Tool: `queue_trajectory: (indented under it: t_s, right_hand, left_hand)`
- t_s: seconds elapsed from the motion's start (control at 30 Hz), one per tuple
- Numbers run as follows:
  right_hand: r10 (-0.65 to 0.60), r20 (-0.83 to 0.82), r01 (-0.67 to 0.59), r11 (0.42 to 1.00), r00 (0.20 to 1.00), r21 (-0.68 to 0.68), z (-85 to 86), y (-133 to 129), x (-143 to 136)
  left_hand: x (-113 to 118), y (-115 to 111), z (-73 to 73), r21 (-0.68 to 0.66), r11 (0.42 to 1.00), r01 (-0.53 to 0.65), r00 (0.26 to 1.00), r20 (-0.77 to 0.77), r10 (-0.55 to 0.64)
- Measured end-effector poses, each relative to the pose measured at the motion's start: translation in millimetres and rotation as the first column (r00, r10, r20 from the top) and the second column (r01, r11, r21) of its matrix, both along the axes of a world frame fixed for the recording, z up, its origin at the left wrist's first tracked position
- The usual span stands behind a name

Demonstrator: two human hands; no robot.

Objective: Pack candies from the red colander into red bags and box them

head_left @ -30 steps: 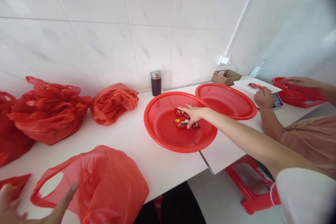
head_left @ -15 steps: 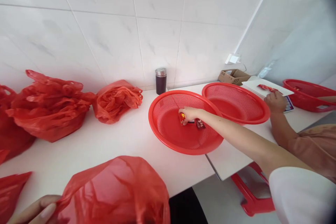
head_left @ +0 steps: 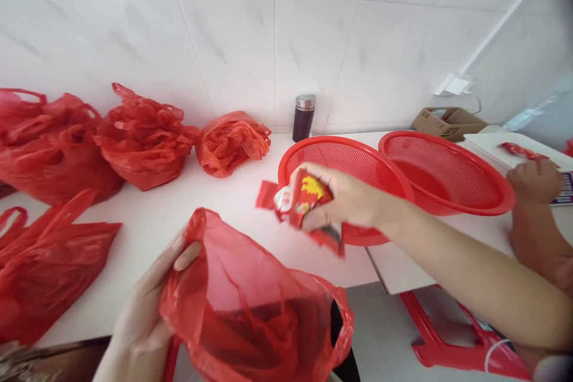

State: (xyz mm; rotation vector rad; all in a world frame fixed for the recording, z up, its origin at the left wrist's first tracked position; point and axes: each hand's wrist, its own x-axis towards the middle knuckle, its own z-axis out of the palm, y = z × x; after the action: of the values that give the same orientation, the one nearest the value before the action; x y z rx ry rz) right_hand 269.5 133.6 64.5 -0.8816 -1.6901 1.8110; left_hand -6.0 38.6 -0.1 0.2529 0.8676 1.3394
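Observation:
My left hand (head_left: 154,292) is closed on the rim of a red plastic bag (head_left: 250,310), whose mouth gapes upward at the near table edge. My right hand (head_left: 340,197) grips several small red snack packets (head_left: 308,197), one with yellow print; motion blurs them a little. The packets are in the air, above and to the right of the bag's mouth. Behind that hand stands a red perforated basket (head_left: 347,152), partly covered by my hand and forearm.
A second red basket (head_left: 447,173) stands to the right. Knotted red bags (head_left: 145,137) line the left side. By the wall are a dark tumbler (head_left: 304,118) and a cardboard box (head_left: 447,123). A co-worker's hand (head_left: 535,181) rests far right. A red stool (head_left: 465,334) is below the table.
My right hand has come up out of the near basket with the packets and moved toward the bag. My left hand has raised the bag's rim, and its mouth now shows. The view has shifted left.

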Motion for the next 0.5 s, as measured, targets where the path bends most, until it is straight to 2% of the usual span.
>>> queue_trajectory:
  t_s: [0.07,0.13,0.2,0.27,0.37,0.43,0.5]
  right_hand:
    - [0.095,-0.117,-0.109,0.986,0.989,-0.122,0.1,-31,-27]
    - [0.102,-0.134,-0.121,0.982,0.986,-0.144,-12.3,-48,-47]
    - [0.051,-0.059,-0.056,0.996,0.997,-0.076,-34.1,-50,-57]
    - [-0.016,0.089,0.01,0.998,0.996,0.062,-59.5,-45,-64]
    - [-0.047,0.293,-0.028,0.968,0.955,0.249,-91.3,-37,-75]
    - [0.057,0.378,-0.146,0.966,0.924,0.213,-104.0,-36,-86]
    - [0.209,0.427,-0.273,0.958,0.88,0.093,-110.3,-37,-97]
  left_hand:
    - [14,3,5.1,0.061,0.997,-0.044,0.997,0.07,0.039]
    - [21,2,5.8,0.099,0.991,-0.091,0.992,0.099,0.081]
    - [21,-1,0.2,0.137,0.985,-0.103,0.991,0.102,0.089]
    - [17,-4,-11.3,0.18,0.981,-0.074,0.997,0.049,0.066]
    - [12,-5,-32.6,0.194,0.98,-0.035,0.997,-0.065,0.048]
    - [10,-4,-42.7,0.189,0.981,-0.04,0.994,-0.093,0.058]
    - [8,-3,-45.7,0.205,0.977,-0.054,0.992,-0.103,0.076]
